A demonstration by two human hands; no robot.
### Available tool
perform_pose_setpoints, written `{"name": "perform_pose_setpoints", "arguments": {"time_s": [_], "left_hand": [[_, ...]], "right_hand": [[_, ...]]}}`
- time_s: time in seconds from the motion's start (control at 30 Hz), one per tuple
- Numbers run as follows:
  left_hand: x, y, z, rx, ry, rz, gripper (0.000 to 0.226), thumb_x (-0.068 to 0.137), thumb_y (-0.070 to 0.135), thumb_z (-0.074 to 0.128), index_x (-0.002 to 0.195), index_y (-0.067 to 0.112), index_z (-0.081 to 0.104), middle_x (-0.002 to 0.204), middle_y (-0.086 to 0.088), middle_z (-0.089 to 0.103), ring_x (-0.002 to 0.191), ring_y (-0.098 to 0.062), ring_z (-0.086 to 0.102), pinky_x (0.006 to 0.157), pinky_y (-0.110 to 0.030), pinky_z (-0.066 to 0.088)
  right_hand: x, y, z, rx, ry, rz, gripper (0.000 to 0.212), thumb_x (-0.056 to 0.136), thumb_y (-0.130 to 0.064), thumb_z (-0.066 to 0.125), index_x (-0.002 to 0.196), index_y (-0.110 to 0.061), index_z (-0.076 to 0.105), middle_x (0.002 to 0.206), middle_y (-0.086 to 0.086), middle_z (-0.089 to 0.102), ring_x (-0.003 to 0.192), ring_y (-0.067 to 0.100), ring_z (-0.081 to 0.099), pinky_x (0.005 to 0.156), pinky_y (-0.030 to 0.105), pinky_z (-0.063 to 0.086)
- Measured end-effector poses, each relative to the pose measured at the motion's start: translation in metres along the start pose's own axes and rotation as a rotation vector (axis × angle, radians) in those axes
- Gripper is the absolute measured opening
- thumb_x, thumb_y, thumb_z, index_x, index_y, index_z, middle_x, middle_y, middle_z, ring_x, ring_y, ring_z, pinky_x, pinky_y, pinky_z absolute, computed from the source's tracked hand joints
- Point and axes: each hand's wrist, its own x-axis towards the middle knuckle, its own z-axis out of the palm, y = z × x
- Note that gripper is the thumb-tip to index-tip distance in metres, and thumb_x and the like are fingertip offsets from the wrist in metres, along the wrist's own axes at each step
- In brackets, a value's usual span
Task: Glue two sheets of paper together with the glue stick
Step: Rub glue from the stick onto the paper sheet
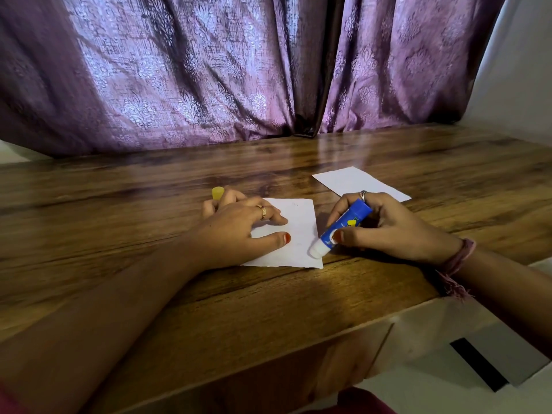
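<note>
A small white sheet of paper (300, 231) lies on the wooden table (149, 204). My left hand (239, 228) presses on it with thumb and fingers, while its outer fingers hold a yellow cap (217, 193). My right hand (385, 231) grips a blue glue stick (346, 227), tilted down to the left, with its white tip (316, 251) touching the sheet's near right corner. A second white sheet (358, 182) lies flat farther back on the right, partly behind my right hand.
A purple patterned curtain (209, 70) hangs along the table's far edge. The table's front edge (328, 333) runs diagonally close to me, with a pale floor and a dark strip (478, 364) beyond it at the lower right.
</note>
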Motion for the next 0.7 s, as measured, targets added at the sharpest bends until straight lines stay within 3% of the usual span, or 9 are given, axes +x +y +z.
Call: {"name": "perform_pose_setpoints", "arguments": {"time_s": [0.1, 0.23, 0.57, 0.7], "left_hand": [[-0.0002, 0.0003, 0.0000, 0.008, 0.008, 0.000, 0.052, 0.071, 0.076, 0.037, 0.111, 0.051, 0.057, 0.119, 0.037, 0.046, 0.105, 0.006, 0.019, 0.076, -0.025, 0.007], [0.0004, 0.0004, -0.0001, 0.013, 0.005, -0.005, 0.052, 0.070, 0.077, 0.036, 0.112, 0.052, 0.056, 0.119, 0.038, 0.045, 0.107, 0.005, 0.019, 0.077, -0.027, 0.008], [0.0015, -0.0001, -0.0006, 0.006, -0.001, -0.004, 0.054, 0.071, 0.076, 0.036, 0.113, 0.050, 0.056, 0.122, 0.036, 0.045, 0.105, 0.006, 0.018, 0.081, -0.028, 0.008], [0.0015, -0.0011, -0.0010, 0.011, -0.008, 0.005, 0.050, 0.075, 0.075, 0.039, 0.114, 0.050, 0.056, 0.122, 0.036, 0.045, 0.106, 0.006, 0.018, 0.078, -0.027, 0.007]], "right_hand": [[-0.0009, -0.0005, 0.0016, 0.027, -0.017, -0.011, 0.012, 0.075, -0.008, 0.069, 0.084, -0.016, 0.067, 0.074, -0.004, 0.070, 0.066, 0.013, 0.059, 0.063, 0.023, 0.049], [0.0006, 0.0019, -0.0003, 0.012, 0.005, -0.007, 0.016, 0.081, 0.000, 0.070, 0.087, -0.014, 0.067, 0.075, -0.010, 0.069, 0.067, 0.004, 0.059, 0.064, 0.016, 0.047], [0.0004, 0.0015, 0.0001, 0.020, -0.016, -0.011, 0.011, 0.075, -0.011, 0.068, 0.085, -0.017, 0.067, 0.075, -0.002, 0.069, 0.067, 0.016, 0.058, 0.063, 0.025, 0.048], [0.0005, 0.0024, -0.0004, 0.024, -0.010, -0.015, 0.012, 0.075, -0.011, 0.068, 0.086, -0.016, 0.067, 0.075, -0.003, 0.069, 0.066, 0.013, 0.058, 0.062, 0.023, 0.048]]}}
